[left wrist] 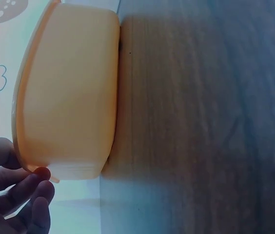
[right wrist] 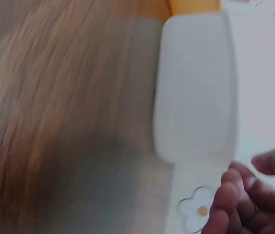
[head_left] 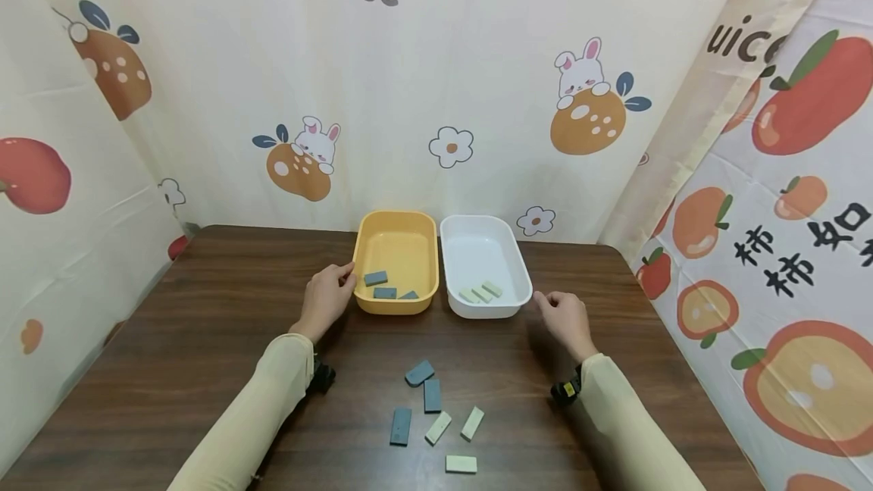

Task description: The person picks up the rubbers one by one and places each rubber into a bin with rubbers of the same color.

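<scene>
My left hand [head_left: 325, 300] pinches the left rim of a yellow plastic tray [head_left: 395, 222] between thumb and fingers, which the left wrist view shows close up. Inside that tray lie three blue-grey blocks [head_left: 385, 293]. Beside it stands a white tray [head_left: 477, 229] holding three pale green blocks [head_left: 482, 294]. My right hand [head_left: 564, 320] is just off the white tray's right front corner. In the right wrist view its thumb and fingers [right wrist: 232, 187] are parted, with nothing between them.
On the brown wooden table [head_left: 225, 309], nearer me, lie three more blue-grey blocks [head_left: 432, 396] and three more pale green blocks [head_left: 461, 464]. A printed curtain [head_left: 436, 82] hangs right behind the trays, and others close off both sides.
</scene>
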Available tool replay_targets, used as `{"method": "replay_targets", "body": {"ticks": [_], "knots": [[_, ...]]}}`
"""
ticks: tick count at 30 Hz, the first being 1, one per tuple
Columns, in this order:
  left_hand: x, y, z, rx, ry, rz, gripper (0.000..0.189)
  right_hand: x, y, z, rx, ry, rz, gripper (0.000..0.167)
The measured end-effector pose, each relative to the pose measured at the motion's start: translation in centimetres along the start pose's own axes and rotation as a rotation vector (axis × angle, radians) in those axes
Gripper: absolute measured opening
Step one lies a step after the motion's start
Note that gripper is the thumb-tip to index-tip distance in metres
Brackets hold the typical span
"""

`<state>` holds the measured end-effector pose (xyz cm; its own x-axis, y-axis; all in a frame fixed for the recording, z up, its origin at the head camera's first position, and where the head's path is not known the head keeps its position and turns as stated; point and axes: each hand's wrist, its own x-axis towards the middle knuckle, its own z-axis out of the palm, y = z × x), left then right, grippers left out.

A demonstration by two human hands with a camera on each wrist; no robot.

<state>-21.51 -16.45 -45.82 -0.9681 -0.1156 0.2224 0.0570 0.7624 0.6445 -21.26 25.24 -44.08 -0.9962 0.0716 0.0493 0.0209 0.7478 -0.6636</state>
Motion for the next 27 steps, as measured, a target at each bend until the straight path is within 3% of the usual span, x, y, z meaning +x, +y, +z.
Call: {"method": "replay_targets", "body": {"ticks": [10,18,27], "knots": [[0.2,-0.1,0.0,0.019,0.009,-0.001,0.037,-3.2,-3.6,0.2,0.000,-0.260,-0.328,0.016],[0.2,0.0,0.1,0.020,0.018,0.005,0.036,-5.2,-4.2,1.5,-0.022,-0.425,-0.549,0.008],[0.2,0.0,0.1,0.017,0.013,0.008,0.036,-6.6,-4.5,2.8,-0.051,-0.590,-0.642,0.021]]}}
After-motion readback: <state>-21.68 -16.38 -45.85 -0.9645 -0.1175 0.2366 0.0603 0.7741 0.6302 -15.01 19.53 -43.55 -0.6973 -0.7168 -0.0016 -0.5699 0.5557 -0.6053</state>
